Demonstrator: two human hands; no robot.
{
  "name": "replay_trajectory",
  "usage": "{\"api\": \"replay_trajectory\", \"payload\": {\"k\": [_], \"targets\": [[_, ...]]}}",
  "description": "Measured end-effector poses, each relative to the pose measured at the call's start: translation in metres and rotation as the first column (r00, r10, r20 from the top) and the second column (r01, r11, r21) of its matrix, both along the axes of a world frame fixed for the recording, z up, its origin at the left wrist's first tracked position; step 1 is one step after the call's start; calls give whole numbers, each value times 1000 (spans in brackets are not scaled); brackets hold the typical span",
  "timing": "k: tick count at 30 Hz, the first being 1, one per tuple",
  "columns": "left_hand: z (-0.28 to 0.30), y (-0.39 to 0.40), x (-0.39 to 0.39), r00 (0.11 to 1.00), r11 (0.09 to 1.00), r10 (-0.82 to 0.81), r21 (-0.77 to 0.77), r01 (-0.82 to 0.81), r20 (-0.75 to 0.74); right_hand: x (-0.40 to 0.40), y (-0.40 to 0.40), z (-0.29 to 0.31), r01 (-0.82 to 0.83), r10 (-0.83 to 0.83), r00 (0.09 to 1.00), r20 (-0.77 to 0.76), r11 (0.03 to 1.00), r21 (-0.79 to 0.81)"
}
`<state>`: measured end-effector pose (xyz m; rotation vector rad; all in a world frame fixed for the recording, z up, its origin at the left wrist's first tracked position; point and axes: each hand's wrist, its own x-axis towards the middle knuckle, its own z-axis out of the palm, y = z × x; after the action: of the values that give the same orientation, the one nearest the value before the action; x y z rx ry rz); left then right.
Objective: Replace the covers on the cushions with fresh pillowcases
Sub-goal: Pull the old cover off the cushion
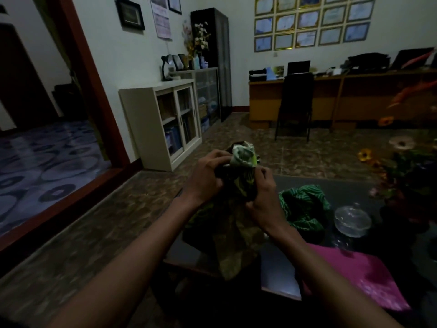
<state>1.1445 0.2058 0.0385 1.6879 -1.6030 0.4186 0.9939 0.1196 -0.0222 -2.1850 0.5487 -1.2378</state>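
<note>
Gripping one bunched green patterned cover point(241, 166), both hands, left point(208, 176) and right point(262, 197); striped cover point(305, 204) beside.

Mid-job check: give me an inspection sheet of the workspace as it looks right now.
Surface: dark glass-topped table, dimly lit.
Job's things: patterned green cover bunched up and held above the table; its lower part hangs down to the table edge. Green striped cloth lies crumpled on the table.
Clutter: clear plastic container, pink sheet, artificial flowers at the right.
Hands: left hand and right hand both grip the bunched cover.
Cables: nothing seen.
Surroundings: white cabinet, black chair at a wooden desk, framed certificates on the wall.
</note>
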Motion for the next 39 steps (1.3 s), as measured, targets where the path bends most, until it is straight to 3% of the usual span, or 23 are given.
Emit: {"api": "replay_trajectory", "payload": {"k": [2, 4, 7, 9, 11, 14, 21, 23, 25, 26, 28, 29, 30, 32, 35, 37, 39], "targets": [[-19, -9, 8, 998, 995, -10, 94, 15, -60, 6, -15, -14, 27, -30, 995, -97, 999, -36], [-54, -11, 18, 989, 949, 10, 312, 38, -150, 11, -27, -47, 24, -27, 960, -278, 1000, -14], [-115, -8, 26, 988, 697, 87, 716, 32, -129, 6, -33, -106, -25, 104, 806, -583, 989, 143], [-151, -2, 25, 975, 610, 135, 790, 57, -174, 2, -32, -136, 0, 179, 601, -779, 975, 224], [-181, 1, 17, 928, 611, 213, 783, 119, -307, 1, -32, -156, 60, 209, 442, -872, 964, 261], [-214, -5, 5, 879, 633, 339, 773, 51, -336, 6, -30, -179, 107, 231, 375, -898, 951, 290], [-250, -10, 2, 876, 757, 365, 648, -81, -317, 12, -27, -203, 67, 85, 481, -873, 989, 134], [-247, -7, 9, 884, 808, 304, 588, -42, -356, 11, -32, -195, 35, 110, 532, -839, 988, 152], [-240, -6, 17, 862, 804, 283, 594, 26, -421, 10, -39, -180, -10, 157, 624, -765, 981, 193], [-232, -9, 19, 800, 795, 309, 602, 80, -514, 11, -44, -170, -23, 154, 671, -725, 982, 187], [-210, -24, 15, 552, 843, 358, 515, 154, -753, 13, -54, -140, -32, 118, 737, -666, 990, 139], [-196, -35, 10, 453, 890, 342, 438, 124, -823, 14, -59, -122, -39, 112, 771, -626, 991, 128], [-181, -49, 6, 420, 921, 324, 385, 66, -848, 15, -65, -104, -41, 98, 808, -581, 993, 111], [-153, -76, -2, 455, 962, 241, 272, 2, -857, 17, -82, -74, -1, 17, 833, -554, 1000, 29], [-128, -112, -5, 615, 987, 119, 162, 15, -779, 15, -114, -46, 71, -118, 812, -571, 992, -104], [-128, -131, -5, 677, 975, 93, 203, 85, -730, 11, -136, -46, 90, -185, 709, -681, 981, -172], [-145, -147, -3, 726, 930, 101, 324, 174, -680, 7, -158, -61, 63, -157, 536, -830, 987, -146]]}}
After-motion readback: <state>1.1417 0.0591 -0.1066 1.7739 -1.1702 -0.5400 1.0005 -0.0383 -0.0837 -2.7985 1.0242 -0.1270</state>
